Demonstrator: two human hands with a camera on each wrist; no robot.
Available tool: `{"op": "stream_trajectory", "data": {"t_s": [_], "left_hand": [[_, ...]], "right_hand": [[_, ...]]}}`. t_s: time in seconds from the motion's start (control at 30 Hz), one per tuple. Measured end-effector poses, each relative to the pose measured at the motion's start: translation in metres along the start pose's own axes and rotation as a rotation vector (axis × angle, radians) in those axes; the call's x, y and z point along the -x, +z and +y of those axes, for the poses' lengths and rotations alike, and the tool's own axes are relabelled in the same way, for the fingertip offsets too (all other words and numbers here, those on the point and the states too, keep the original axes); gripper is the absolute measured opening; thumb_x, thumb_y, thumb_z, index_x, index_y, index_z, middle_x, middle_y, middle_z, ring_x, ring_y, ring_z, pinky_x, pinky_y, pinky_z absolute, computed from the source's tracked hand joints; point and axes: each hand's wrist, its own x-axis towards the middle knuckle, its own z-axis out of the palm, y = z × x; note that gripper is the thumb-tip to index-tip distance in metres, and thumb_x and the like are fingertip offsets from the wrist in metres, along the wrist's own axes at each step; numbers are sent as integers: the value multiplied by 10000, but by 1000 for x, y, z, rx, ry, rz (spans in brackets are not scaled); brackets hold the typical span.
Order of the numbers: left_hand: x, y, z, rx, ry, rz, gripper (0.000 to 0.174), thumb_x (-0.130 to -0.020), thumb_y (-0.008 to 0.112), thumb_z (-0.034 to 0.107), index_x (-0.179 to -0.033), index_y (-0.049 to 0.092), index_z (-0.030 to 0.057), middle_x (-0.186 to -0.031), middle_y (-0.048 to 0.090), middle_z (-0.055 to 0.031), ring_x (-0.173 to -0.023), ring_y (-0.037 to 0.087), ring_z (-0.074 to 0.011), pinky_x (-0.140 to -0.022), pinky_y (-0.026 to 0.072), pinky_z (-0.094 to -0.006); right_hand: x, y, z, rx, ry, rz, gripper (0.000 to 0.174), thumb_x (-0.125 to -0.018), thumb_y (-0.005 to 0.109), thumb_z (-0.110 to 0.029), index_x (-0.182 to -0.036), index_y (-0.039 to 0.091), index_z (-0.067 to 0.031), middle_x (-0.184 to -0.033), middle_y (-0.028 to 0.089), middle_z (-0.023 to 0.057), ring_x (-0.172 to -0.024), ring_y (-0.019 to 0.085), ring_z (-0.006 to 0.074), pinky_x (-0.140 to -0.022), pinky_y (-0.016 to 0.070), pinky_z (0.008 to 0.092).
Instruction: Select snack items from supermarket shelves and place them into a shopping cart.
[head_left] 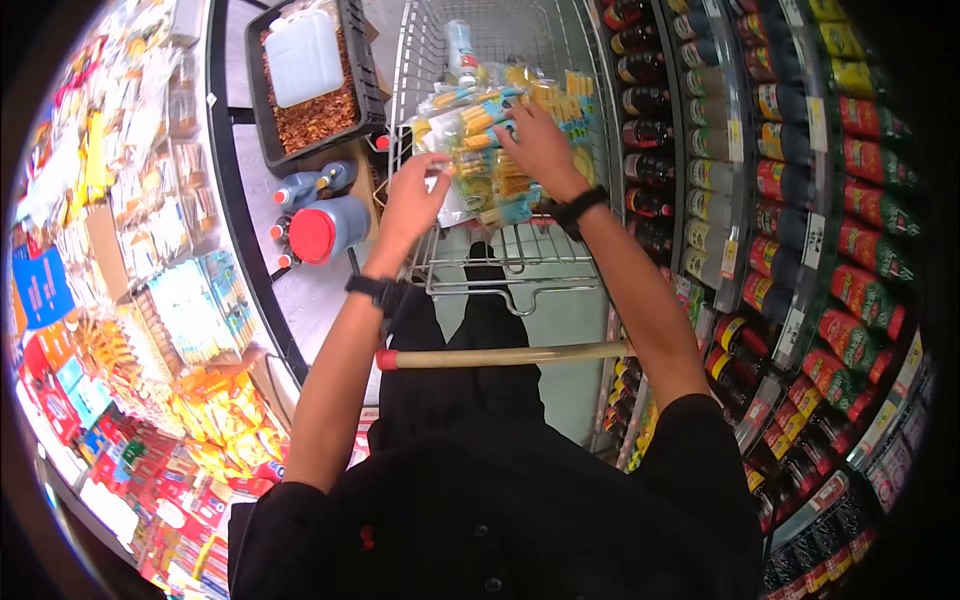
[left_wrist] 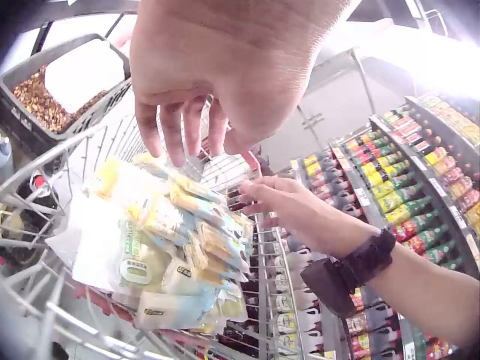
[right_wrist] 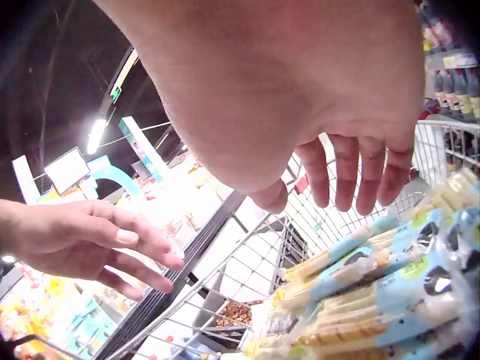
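Clear packets of pale yellow stick-shaped food with blue labels (head_left: 483, 118) lie heaped in a wire shopping cart (head_left: 520, 265). My left hand (head_left: 412, 203) hovers at the heap's near left side, thumb and fingers apart, with nothing held. Over the right part of the heap is my right hand (head_left: 545, 150), palm down. In the right wrist view its fingers (right_wrist: 346, 172) hang loosely above the packets (right_wrist: 390, 292) and grip nothing. The left wrist view shows both hands above the pile, beside a packet with a green label (left_wrist: 135, 259).
A white bottle (head_left: 461, 52) stands farther inside the cart. To the left are a black crate (head_left: 262, 110) of reddish-brown bits with a white plastic container (head_left: 303, 60) on top, and a red-lidded jug (head_left: 345, 220). Shelves of dark bottles (head_left: 640, 100) line the right side.
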Motion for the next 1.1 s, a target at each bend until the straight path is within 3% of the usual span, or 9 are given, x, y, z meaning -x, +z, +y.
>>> {"op": "stream_trajectory", "data": {"t_s": [0.13, 0.27, 0.47, 0.6, 0.73, 0.9, 0.97, 1.03, 1.1], "left_hand": [[63, -53, -7, 60, -57, 79, 194, -892, 605, 118, -1059, 644, 26, -1019, 656, -131, -935, 671, -246, -796, 527, -340], [129, -111, -51, 142, -176, 331, 190, -888, 604, 88, -1061, 637, 16, -1024, 662, -139, -921, 674, -251, -806, 523, -333], [243, -203, -126, 119, -379, 670, 254, -891, 617, 136, -1118, 610, 23, -1097, 665, -140, -946, 678, -235, -790, 522, -328], [298, -261, -168, -138, -461, 870, 338, -850, 643, 169, -1141, 556, 21, -1098, 590, -185, -1056, 574, -363, -904, 468, -436], [336, -303, -223, -222, -587, 971, 454, -855, 622, 147, -1258, 483, -10, -1219, 515, -215, -1129, 528, -393, -937, 454, -450], [344, -337, -269, -363, -656, 1104, 579, -842, 634, 118, -1345, 399, -45, -1373, 371, -238, -1239, 444, -414, -979, 436, -475], [340, -346, -285, -371, -593, 1236, 581, -792, 672, 51, -1300, 410, -53, -1395, 317, -277, -1266, 369, -493, -1048, 344, -527], [331, -348, -313, -479, -646, 1315, 599, -795, 675, 83, -1305, 390, -48, -1379, 333, -283, -1274, 363, -487, -1051, 344, -522], [325, -357, -327, -478, -716, 1340, 614, -804, 678, 127, -1313, 376, -36, -1376, 338, -279, -1291, 347, -478, -1061, 330, -528]], "right_hand": [[26, -13, -28, -32, -148, -81, 248, -859, 643, -218, -1003, 603, -20, -985, 604, 165, -929, 590, 361, -786, 494, 457], [26, 1, -112, -57, -315, -191, 196, -846, 640, -155, -993, 610, -29, -953, 628, 153, -917, 602, 358, -778, 500, 441], [30, 88, -313, -246, -669, -475, 186, -834, 640, -124, -977, 595, -13, -916, 641, 170, -849, 639, 356, -735, 515, 421], [50, 164, -416, -235, -843, -596, 201, -827, 625, -134, -995, 586, -31, -965, 637, 176, -916, 617, 378, -776, 499, 456], [81, 245, -505, -147, -1000, -711, 223, -802, 627, -133, -998, 591, -33, -973, 636, 174, -943, 615, 372, -804, 506, 444], [101, 333, -597, 79, -1355, -619, 338, -760, 673, -123, -1074, 583, -34, -1005, 616, 155, -990, 604, 332, -851, 506, 428], [103, 371, -624, 115, -1469, -654, 362, -749, 665, -105, -1096, 580, -46, -1038, 606, 126, -1029, 585, 330, -866, 503, 421], [104, 406, -643, 151, -1577, -534, 267, -761, 629, -106, -1023, 603, -60, -1028, 603, 92, -1024, 586, 271, -874, 480, 396], [102, 430, -660, 169, -1653, -425, 308, -741, 662, -103, -1043, 603, -82, -1058, 591, 63, -1052, 558, 237, -894, 448, 384]]}}
